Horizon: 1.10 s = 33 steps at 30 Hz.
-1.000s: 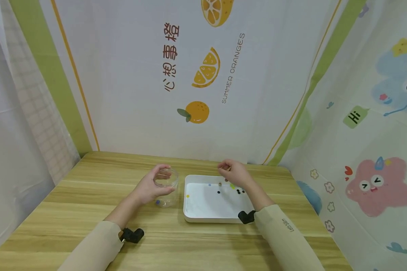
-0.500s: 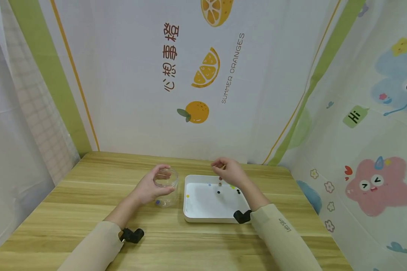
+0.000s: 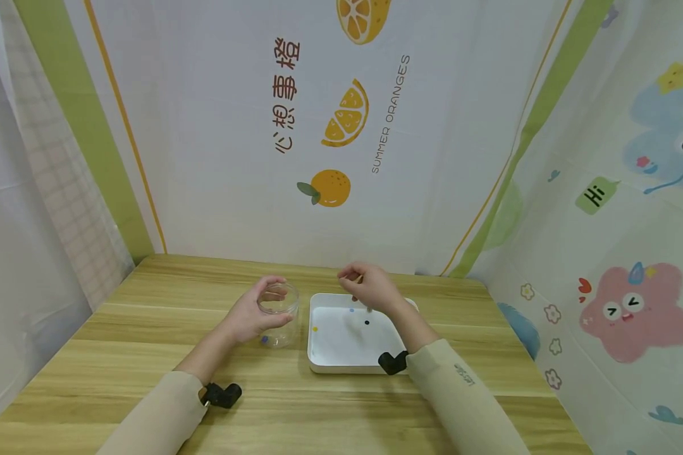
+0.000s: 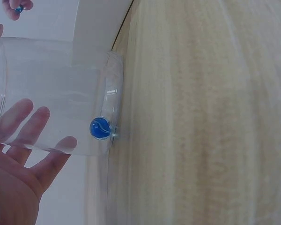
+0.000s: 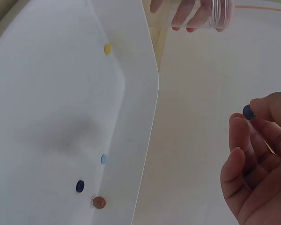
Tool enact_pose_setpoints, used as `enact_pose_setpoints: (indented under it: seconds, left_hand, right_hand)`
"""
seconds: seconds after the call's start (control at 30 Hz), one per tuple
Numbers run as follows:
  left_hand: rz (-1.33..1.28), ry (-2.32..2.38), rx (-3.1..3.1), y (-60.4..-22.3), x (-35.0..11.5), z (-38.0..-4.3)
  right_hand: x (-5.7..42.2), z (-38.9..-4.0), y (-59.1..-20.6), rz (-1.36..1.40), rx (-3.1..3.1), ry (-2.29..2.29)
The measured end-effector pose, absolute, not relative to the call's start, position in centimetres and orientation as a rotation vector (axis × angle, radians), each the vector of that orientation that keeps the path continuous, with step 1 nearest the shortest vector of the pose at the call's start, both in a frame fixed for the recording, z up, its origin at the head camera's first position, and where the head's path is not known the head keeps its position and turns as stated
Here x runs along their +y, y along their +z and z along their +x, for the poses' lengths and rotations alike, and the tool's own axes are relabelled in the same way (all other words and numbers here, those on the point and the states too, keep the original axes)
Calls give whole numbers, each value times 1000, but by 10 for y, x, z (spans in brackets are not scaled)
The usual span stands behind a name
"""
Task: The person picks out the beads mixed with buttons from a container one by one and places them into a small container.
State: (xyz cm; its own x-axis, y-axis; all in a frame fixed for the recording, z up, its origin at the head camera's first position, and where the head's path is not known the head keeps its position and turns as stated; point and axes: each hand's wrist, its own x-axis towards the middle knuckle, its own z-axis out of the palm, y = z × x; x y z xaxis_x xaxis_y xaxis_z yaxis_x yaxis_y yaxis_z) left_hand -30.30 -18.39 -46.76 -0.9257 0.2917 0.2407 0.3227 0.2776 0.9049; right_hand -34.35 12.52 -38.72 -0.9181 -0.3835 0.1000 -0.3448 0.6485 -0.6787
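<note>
Brought the right hand (image 3: 371,289) leftward above the tray (image 3: 341,347), pinching a blue marble (image 5: 248,112) nearer to the jar (image 4: 51,70) gripped in the left hand (image 3: 249,319); apparently leaving a shorter reach.

A dark blue ball (image 5: 248,112) is pinched by the right hand (image 5: 260,166), apart from the white tray (image 5: 136,117). Inside it, a yellow piece (image 5: 107,49), a light blue piece (image 5: 103,159), a dark piece (image 5: 80,186) and a brown piece (image 5: 99,202) are noted. A clear jar (image 5: 220,13) is held by the left hand (image 5: 183,14).
</note>
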Motion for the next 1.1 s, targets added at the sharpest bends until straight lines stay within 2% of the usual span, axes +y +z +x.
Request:
enact_pose_setpoints:
  seconds: [1.1]
  left_hand:
    - [-602,-1785,-2479,-468,-184,-303]
  right_hand:
    - [60,-330,-382,-942,2710,-1099]
